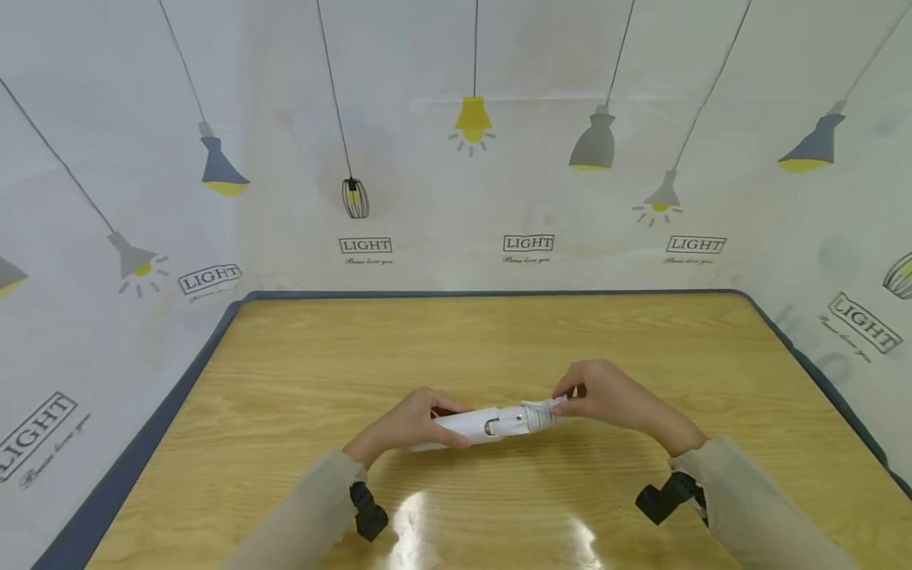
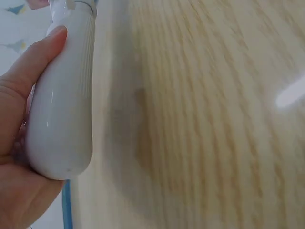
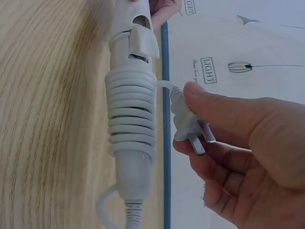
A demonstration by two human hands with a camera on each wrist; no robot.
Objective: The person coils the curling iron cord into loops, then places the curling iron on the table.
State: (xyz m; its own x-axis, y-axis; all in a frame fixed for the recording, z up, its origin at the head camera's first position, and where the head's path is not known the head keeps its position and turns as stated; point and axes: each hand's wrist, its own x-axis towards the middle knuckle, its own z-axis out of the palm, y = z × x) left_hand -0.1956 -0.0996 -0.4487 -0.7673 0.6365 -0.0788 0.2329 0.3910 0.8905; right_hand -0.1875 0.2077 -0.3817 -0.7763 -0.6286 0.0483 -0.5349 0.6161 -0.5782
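Observation:
A white, elongated electric appliance is held low over the table, its exact kind unclear. My left hand grips its smooth, rounded body, thumb along one side. Toward the narrower end, the white power cord is wound round in several tight turns. Between them a hinged-looking white piece sticks out. My right hand pinches the two-pin plug beside the coil, its metal prongs showing. A loop of cord leaves the narrow end.
The wood-grain tabletop spreads around both hands, with a dark blue edge at the back and sides. White curtains printed with lamps stand behind and on both sides. A black wrist camera sits on the right sleeve.

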